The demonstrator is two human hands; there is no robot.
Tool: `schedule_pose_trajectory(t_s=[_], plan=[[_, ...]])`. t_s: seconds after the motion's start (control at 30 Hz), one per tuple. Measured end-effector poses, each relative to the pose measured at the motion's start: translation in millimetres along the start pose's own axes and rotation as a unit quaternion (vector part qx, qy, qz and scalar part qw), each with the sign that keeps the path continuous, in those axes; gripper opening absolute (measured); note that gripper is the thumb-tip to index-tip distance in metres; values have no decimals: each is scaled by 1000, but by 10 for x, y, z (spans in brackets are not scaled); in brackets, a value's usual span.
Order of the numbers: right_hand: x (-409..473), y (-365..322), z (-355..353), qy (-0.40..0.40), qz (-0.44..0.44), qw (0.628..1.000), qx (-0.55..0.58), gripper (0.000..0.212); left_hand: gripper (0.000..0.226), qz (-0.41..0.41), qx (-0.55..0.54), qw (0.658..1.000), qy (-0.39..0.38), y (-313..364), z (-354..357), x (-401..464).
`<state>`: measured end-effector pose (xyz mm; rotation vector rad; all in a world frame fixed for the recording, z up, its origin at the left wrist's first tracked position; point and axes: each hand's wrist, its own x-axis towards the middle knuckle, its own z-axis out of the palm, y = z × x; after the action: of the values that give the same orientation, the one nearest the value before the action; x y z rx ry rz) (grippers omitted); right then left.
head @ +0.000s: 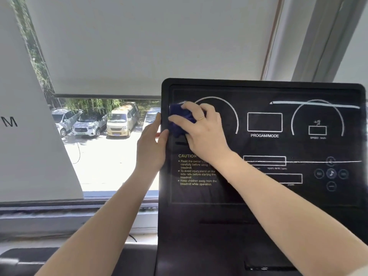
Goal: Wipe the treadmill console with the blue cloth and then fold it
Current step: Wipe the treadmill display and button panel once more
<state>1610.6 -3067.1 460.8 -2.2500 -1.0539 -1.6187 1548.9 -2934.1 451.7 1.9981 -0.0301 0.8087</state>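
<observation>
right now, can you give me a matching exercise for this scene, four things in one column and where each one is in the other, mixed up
Things:
1. blue cloth
2. left hand
3. caution text
4. music note button

Places:
A. lower right of the console
B. bunched under the right hand, on the console's upper left
C. gripping the console's left edge
D. lower left of the console face, below the right hand

Pairs: 1-B, 2-C, 3-D, 4-A
</observation>
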Motion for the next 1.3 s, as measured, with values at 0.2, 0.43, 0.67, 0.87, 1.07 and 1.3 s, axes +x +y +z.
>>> schedule_pose_trajectory(t_s=[0.2, 0.43, 0.67, 0.87, 1.07, 1.3], plan=[[183, 697, -315, 27, 179, 982, -52, 46, 52, 3, 25, 999, -24, 35, 2, -183], [138, 562, -273, 61, 246, 966, -41, 44, 78, -8, 117, 993, -32, 77, 169, -347], [-224, 711, -350, -8, 20, 1000, -16, 45, 122, -77, 149, 986, -26, 237, 371, -351], [-23, 991, -475, 47, 225, 973, -29, 43, 129, -88, 198, 976, -16, 235, 397, -363], [-442, 305, -324, -2, 48, 999, -10, 45, 128, -94, 194, 976, 0, 284, 424, -379], [-56, 720, -374, 53, 202, 978, -4, 46, 87, -97, 108, 989, -14, 289, 269, -403]])
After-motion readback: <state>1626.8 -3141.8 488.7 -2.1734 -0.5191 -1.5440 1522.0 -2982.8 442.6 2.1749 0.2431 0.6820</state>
